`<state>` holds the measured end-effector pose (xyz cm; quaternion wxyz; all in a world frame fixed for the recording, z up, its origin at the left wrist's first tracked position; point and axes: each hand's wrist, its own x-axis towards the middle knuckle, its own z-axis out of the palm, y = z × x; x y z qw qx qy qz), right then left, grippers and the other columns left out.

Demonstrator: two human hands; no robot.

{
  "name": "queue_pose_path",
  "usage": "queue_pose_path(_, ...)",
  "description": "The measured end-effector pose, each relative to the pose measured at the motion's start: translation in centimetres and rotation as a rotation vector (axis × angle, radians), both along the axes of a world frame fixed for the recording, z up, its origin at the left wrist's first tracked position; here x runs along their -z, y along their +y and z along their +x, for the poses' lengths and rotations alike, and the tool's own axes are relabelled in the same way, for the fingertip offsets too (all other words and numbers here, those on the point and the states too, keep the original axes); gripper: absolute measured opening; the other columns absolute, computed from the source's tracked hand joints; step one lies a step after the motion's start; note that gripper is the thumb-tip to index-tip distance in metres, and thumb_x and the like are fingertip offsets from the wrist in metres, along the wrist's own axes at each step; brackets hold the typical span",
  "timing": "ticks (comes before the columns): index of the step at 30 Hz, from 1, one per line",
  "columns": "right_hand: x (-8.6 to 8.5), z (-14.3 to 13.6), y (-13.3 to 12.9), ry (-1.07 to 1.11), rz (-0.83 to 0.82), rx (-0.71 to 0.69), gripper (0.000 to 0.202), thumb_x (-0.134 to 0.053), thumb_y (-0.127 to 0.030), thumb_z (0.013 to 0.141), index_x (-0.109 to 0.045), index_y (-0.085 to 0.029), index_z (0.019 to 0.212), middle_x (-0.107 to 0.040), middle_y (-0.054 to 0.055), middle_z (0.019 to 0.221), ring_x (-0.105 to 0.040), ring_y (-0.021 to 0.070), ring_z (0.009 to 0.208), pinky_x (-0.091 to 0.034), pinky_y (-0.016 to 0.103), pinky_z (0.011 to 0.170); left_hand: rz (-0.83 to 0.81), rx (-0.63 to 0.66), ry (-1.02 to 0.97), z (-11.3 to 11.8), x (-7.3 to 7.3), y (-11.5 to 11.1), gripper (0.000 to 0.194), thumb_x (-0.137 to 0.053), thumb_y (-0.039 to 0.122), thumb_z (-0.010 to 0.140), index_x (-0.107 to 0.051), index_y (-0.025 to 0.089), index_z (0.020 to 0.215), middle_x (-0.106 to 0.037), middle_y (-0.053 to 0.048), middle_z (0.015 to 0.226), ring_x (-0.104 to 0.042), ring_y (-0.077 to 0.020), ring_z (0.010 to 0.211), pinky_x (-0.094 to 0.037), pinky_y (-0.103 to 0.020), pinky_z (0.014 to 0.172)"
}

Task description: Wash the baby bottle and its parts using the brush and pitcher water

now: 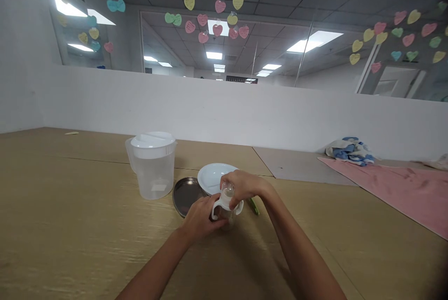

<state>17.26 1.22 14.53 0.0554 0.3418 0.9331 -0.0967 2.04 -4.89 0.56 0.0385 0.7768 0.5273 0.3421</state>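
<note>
A baby bottle (221,207) with white side handles stands upright between my hands, low in the middle of the view. My left hand (200,218) is wrapped round its body and left handle. From above, my right hand (244,185) grips the clear dome cap (228,190) at the top of the bottle. Whether the cap is loose or seated cannot be made out. Just behind the bottle lie a white plate (213,172) and a round dark metal dish (185,193). A green object (253,206), partly hidden by my right hand, pokes out to the right.
A translucent lidded pitcher (156,171) stands to the left on the wooden tabletop (77,211). At the right lie a pink cloth (395,188) and a crumpled blue-and-white cloth (351,150). A white low wall (224,111) with glass above it closes off the back.
</note>
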Motion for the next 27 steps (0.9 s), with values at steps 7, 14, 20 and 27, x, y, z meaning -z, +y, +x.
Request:
queue_pose_path(7, -0.18, -0.19, -0.27, -0.033, -0.007, 0.033, 0.056, -0.076, -0.034, 0.046, -0.06, -0.024, 0.099, -0.061, 0.002, 0.093, -0.056, 0.0185, 0.083, -0.037, 0.021, 0.055, 0.016, -0.015, 0.011, -0.01, 0.08, 0.01, 0.059, -0.063, 0.045, 0.069, -0.046, 0.021, 0.119, -0.065, -0.006, 0.103, -0.059, -0.0231, 0.088, -0.045, -0.035, 0.078)
queue_pose_path(14, -0.08, -0.14, -0.22, -0.035, 0.011, 0.035, 0.056, -0.076, -0.033, 0.047, -0.06, -0.023, 0.1, -0.061, 0.003, 0.095, -0.056, 0.02, 0.085, -0.037, 0.022, 0.056, 0.041, -0.019, 0.003, 0.04, 0.21, 0.06, 0.057, -0.064, 0.044, 0.068, -0.048, 0.02, 0.118, -0.066, -0.005, 0.102, -0.058, -0.0235, 0.089, -0.044, -0.036, 0.081)
queue_pose_path(20, 0.03, 0.03, 0.17, -0.028, 0.014, -0.029, 0.053, -0.075, -0.032, 0.049, -0.06, -0.022, 0.099, -0.061, 0.003, 0.092, -0.056, 0.0201, 0.084, -0.037, 0.022, 0.057, 0.005, -0.047, -0.043, 0.04, 0.19, 0.22, 0.059, -0.069, 0.044, 0.063, -0.053, 0.021, 0.115, -0.066, -0.006, 0.103, -0.058, -0.0241, 0.091, -0.044, -0.036, 0.081)
queue_pose_path(27, -0.05, 0.38, 0.59, -0.006, -0.013, -0.105, 0.052, -0.075, -0.034, 0.051, -0.059, -0.023, 0.1, -0.061, 0.002, 0.09, -0.055, 0.0186, 0.083, -0.037, 0.022, 0.06, -0.02, -0.003, -0.066, -0.13, -0.03, 0.33, 0.057, -0.068, 0.051, 0.064, -0.058, 0.025, 0.113, -0.069, -0.001, 0.093, -0.059, -0.0207, 0.081, -0.044, -0.032, 0.075)
